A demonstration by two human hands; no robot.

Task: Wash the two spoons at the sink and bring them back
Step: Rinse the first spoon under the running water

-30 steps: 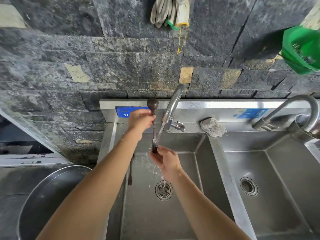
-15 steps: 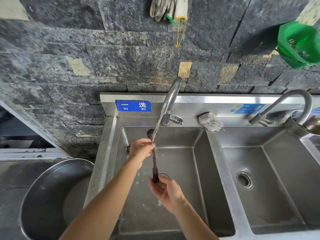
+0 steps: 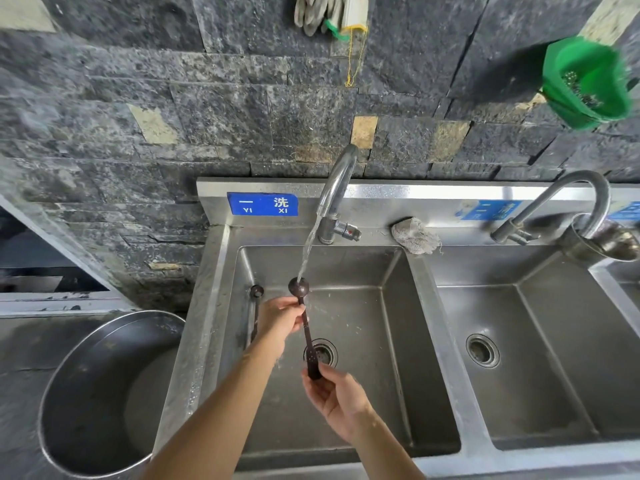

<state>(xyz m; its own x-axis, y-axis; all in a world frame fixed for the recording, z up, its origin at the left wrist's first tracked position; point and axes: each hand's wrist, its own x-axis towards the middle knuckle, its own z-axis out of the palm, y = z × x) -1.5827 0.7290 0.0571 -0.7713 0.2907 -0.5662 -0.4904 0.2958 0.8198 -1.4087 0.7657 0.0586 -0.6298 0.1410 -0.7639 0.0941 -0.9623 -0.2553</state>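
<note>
Head view: a dark long-handled spoon (image 3: 304,327) was held under running water over the left stainless-steel sink basin (image 3: 363,341).

Head view: the left hand (image 3: 282,320) had its grip pinched around the upper handle just below the round bowl, and the right hand (image 3: 337,401) had its grip pinched on the lower handle end. The spoon stood nearly upright above the round drain strainer (image 3: 322,353), with its bowl directly in the water stream (image 3: 308,251) from the curved chrome tap (image 3: 337,188). A second dark spoon (image 3: 256,313) leaned against the left inner wall of the same basin, apart from both hands. A large round steel tub (image 3: 104,393) stood left of the sink, and a grey crumpled cloth (image 3: 415,235) lay on the rear ledge between the two basins.
</note>
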